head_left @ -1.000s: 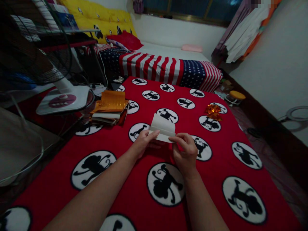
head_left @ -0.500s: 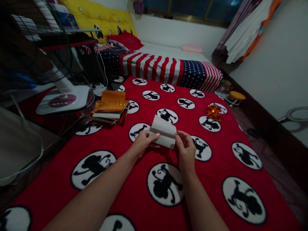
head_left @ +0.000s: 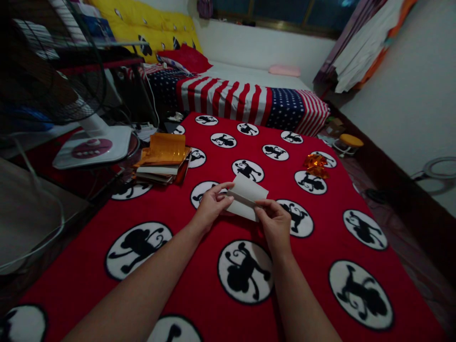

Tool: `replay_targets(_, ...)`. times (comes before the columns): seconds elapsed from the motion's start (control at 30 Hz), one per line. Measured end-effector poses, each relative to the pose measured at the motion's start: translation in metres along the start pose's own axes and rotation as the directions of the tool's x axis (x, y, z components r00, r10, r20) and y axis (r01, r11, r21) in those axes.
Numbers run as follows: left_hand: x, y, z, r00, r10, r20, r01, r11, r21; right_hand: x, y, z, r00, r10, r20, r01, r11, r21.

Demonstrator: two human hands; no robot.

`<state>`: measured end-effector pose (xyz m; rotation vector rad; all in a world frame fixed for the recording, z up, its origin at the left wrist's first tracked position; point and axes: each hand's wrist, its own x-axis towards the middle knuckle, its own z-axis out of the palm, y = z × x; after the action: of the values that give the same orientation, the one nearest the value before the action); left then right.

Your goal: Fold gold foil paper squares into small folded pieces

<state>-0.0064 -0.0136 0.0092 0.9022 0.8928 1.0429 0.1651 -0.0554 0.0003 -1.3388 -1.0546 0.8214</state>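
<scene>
A folded white sheet of paper point(head_left: 248, 198) is held low over the red blanket point(head_left: 313, 237) printed with black monkeys in white circles. My left hand point(head_left: 211, 207) pinches its left edge between thumb and fingers. My right hand point(head_left: 274, 223) pinches its lower right part, close to a fold line. The upper flap of the sheet tilts back towards the bed.
A stack of gold and white paper sheets point(head_left: 163, 163) lies at the blanket's left edge. A crumpled gold foil shape point(head_left: 315, 165) sits at the right. A fan with a white base point(head_left: 93, 146) stands left. A flag-patterned bed point(head_left: 249, 102) is behind, a wall right.
The paper has been lowered and tipped flatter, its top flap folding back. My right hand's fingers have shifted from the sheet's right edge to its lower fold. My left hand stays at the left edge.
</scene>
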Motion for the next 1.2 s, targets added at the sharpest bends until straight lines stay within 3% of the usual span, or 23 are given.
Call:
replay_targets(0.23,0.002,0.001,0.000,0.995,-0.036,-0.088,0.042,0.997,0.062,0.002,0.000,-0.004,0.997,-0.062,0.043,0.066,0.991,-0.118)
replay_targets(0.4,0.005,0.001,-0.004,0.994,-0.090,-0.063,0.090,0.996,0.000,0.002,-0.005,-0.005,0.992,-0.100,0.072,0.107,0.989,-0.102)
replay_targets(0.67,0.004,-0.004,-0.007,0.996,-0.027,-0.090,0.038,0.991,0.126,0.000,-0.009,-0.003,0.980,-0.148,0.133,0.165,0.978,-0.126)
replay_targets(0.97,0.005,-0.005,-0.008,0.998,-0.024,-0.062,0.030,0.995,0.098,0.000,-0.001,-0.003,0.984,-0.086,0.153,0.107,0.985,-0.132)
replay_targets(1.2,0.001,0.002,-0.002,0.999,-0.046,-0.005,0.046,0.995,0.086,0.001,0.000,-0.001,0.999,0.053,-0.010,-0.052,0.995,0.091)
